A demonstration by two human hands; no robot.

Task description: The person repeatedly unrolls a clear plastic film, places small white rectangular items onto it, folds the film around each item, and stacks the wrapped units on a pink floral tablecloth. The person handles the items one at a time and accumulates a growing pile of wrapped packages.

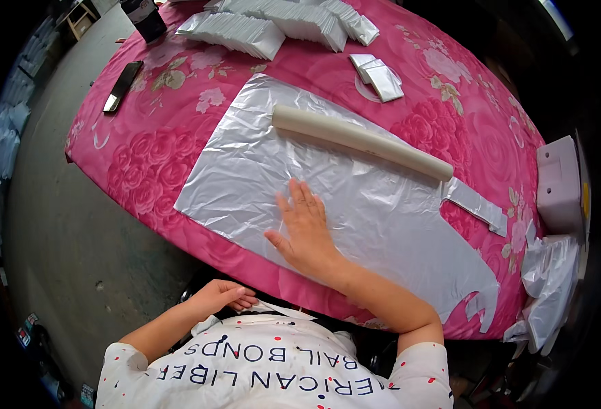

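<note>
A silvery-white plastic carrier bag [375, 218] lies spread and creased across the table, its handle strips at the right end. My right hand [307, 228] rests on it with the palm down and fingers stretched, slightly blurred, holding nothing. Along the bag's far side lies a long beige tube [362, 141], apart from my fingers. My left hand [222, 298] hovers by the near table edge, close to my shirt. Its fingers are loosely curled together and nothing shows in them.
A pink flowered tablecloth [147, 163] covers the table. Stacks of folded silvery bags [239, 34] stand at the back, with a few folded bags [379, 76] nearer. A phone [122, 87] and dark cup [145, 20] lie left; a pale box [558, 184] and crumpled plastic [549, 283] sit right.
</note>
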